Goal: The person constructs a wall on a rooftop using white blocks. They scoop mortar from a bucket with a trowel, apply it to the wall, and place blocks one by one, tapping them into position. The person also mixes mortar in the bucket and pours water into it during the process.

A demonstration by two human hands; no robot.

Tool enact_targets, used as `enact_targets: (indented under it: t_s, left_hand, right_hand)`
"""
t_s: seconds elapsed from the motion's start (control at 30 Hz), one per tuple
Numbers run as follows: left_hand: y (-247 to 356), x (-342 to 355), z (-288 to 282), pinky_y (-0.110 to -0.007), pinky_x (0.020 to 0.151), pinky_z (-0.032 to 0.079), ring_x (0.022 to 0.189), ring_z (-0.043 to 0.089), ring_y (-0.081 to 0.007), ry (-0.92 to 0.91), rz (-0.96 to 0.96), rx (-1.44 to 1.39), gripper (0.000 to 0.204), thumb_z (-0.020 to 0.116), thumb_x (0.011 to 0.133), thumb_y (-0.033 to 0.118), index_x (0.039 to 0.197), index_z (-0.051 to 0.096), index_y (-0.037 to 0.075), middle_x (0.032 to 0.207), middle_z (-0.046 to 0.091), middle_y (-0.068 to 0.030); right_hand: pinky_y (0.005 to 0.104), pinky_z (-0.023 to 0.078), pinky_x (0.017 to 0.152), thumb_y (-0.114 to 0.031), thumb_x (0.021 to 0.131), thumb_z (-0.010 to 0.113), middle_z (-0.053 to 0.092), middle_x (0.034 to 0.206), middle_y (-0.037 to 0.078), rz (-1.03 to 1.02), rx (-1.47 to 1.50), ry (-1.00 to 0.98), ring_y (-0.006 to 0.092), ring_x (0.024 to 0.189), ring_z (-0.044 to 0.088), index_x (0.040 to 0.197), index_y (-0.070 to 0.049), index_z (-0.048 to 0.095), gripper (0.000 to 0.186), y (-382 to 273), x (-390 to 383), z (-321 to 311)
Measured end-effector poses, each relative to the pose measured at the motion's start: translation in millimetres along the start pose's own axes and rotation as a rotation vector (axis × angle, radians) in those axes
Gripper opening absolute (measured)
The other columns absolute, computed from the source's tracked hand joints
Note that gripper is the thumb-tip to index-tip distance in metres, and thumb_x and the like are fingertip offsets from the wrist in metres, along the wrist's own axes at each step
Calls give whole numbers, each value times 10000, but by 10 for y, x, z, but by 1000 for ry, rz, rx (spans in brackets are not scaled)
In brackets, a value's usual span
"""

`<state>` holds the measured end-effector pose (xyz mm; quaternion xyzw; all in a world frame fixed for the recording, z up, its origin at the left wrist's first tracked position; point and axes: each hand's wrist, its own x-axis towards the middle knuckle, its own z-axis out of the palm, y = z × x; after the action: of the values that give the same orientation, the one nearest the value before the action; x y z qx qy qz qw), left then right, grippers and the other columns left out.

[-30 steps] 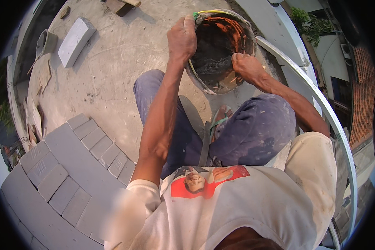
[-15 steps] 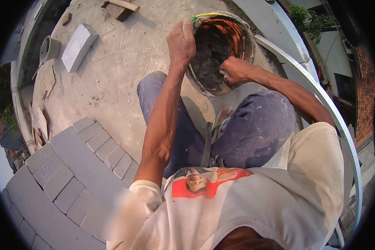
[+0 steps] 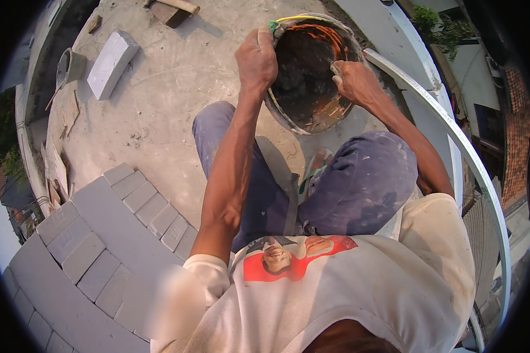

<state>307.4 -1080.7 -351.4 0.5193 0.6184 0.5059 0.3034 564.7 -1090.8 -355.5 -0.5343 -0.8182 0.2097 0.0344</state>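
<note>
Grey-black mix (image 3: 305, 66) is seen in the bucket (image 3: 335, 40), beyond the knees (image 3: 388, 150), in the head view. The bucket's left edge is gripped by the left hand (image 3: 258, 60); the right hand (image 3: 358, 82) is curled narrow inside its right edge, but whether anything is held cannot be told. Mixing is probably best done with the bucket braced firmly.

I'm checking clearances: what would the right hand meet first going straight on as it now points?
The right hand would probably meet the dark contents of the bucket first; depth is unclear, so the bucket's far inner wall could come sooner.
</note>
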Motion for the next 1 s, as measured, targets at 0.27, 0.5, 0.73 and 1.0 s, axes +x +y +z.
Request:
enact_targets:
  t_s: [0.27,0.5,0.73,1.0]
  left_hand:
    - [168,12,3,-439,763,496,788,642,-278,-107,-44,84,498,486,1106,396,1015,708,-41,803,666,-212]
    - [94,-89,-124,-436,766,500,802,652,-278,-51,-77,105,514,473,1108,404,1053,720,-43,838,700,-200]
    - [64,-132,-158,-476,677,480,673,620,-342,23,-12,73,477,489,1100,355,908,665,-45,725,635,-229]
    - [33,-212,-150,-478,674,479,674,622,-340,62,5,65,482,492,1101,366,910,664,-42,718,633,-228]
  right_hand:
    - [432,629,641,-66,926,600,655,916,227,-330,-573,-38,360,786,749,1103,93,623,239,60,40,326]
    - [426,644,703,-81,762,709,717,914,193,-529,-466,-170,338,853,765,870,21,751,154,-149,-106,331]
    - [463,616,686,-39,758,696,730,814,233,-496,-211,-447,365,845,763,828,31,746,111,-274,-22,300]
    - [296,481,452,-128,1031,629,602,748,62,612,1499,-565,128,623,602,962,74,654,214,-692,54,301]
